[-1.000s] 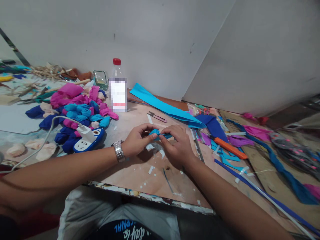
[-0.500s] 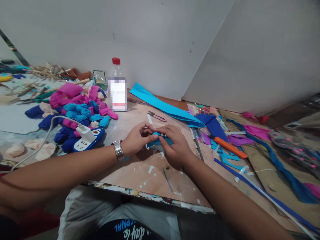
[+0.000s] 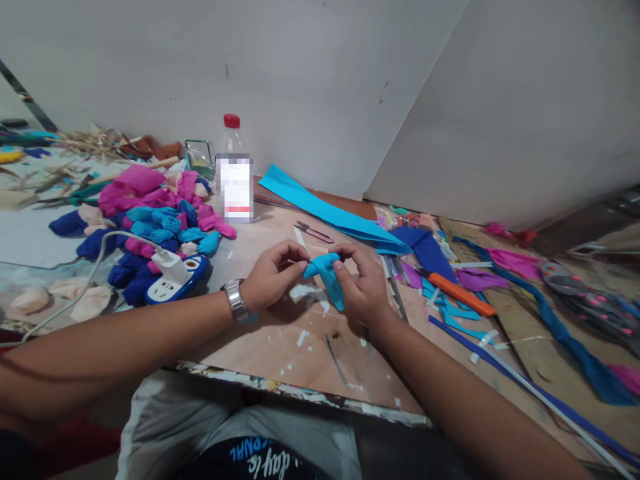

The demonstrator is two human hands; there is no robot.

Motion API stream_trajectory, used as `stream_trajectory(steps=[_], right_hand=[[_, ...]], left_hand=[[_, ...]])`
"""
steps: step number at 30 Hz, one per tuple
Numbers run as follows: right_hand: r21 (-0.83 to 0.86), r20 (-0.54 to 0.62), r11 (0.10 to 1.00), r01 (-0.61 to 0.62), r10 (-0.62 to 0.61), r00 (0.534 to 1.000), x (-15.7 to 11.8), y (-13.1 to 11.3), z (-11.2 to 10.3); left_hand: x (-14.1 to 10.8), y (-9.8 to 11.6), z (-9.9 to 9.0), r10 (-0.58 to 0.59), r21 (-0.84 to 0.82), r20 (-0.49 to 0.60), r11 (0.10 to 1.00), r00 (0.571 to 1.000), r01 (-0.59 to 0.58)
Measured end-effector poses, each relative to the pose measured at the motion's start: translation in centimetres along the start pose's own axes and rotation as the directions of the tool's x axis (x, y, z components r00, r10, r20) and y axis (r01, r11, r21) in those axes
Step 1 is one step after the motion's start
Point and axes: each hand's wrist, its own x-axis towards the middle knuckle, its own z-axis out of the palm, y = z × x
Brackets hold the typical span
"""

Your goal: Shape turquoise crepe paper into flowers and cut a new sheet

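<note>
Over the middle of the table, my left hand [image 3: 275, 273] pinches the left end of a bright blue fabric strip [image 3: 327, 270]. A thin line shows between its fingertips, too fine to name. My right hand [image 3: 365, 283] holds the strip's right side between thumb and fingers. The upper part looks rolled or folded, and a loose tail hangs below. Just beyond the hands lie small thread snips [image 3: 316, 233] with pink handles. Further back stretches a long folded band of blue fabric [image 3: 333, 213].
Fabric rosettes [image 3: 160, 223] in blue and pink are heaped on the left, beside a power strip [image 3: 173, 283] with a plugged-in white cable. A red-capped bottle [image 3: 235, 187] stands near the wall. To the right lie an orange utility knife [image 3: 461, 293] and blue scraps [image 3: 463, 312].
My hands have drawn slightly apart, and my right hand has turned. More of the blue fabric strip now shows between them, its tail hanging down.
</note>
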Motion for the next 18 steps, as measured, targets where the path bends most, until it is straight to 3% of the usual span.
stream_trajectory(steps=[3, 7, 18], right_hand=[[0.000, -0.007, 1.000, 0.001, -0.001, 1.000, 0.03, -0.13, -0.03], [0.015, 0.016, 1.000, -0.009, 0.009, 1.000, -0.07, -0.26, -0.15], [0.154, -0.007, 0.981, -0.115, 0.118, 0.993, -0.01, 0.09, 0.26]], left_hand=[[0.01, 0.06, -0.21, 0.120, 0.136, 0.026, 0.983, 0.992, -0.122], [0.06, -0.04, -0.45, 0.188, 0.225, 0.036, 0.956, 0.982, -0.191], [-0.03, -0.13, -0.33, 0.149, 0.186, 0.055, 0.970, 0.987, -0.156]])
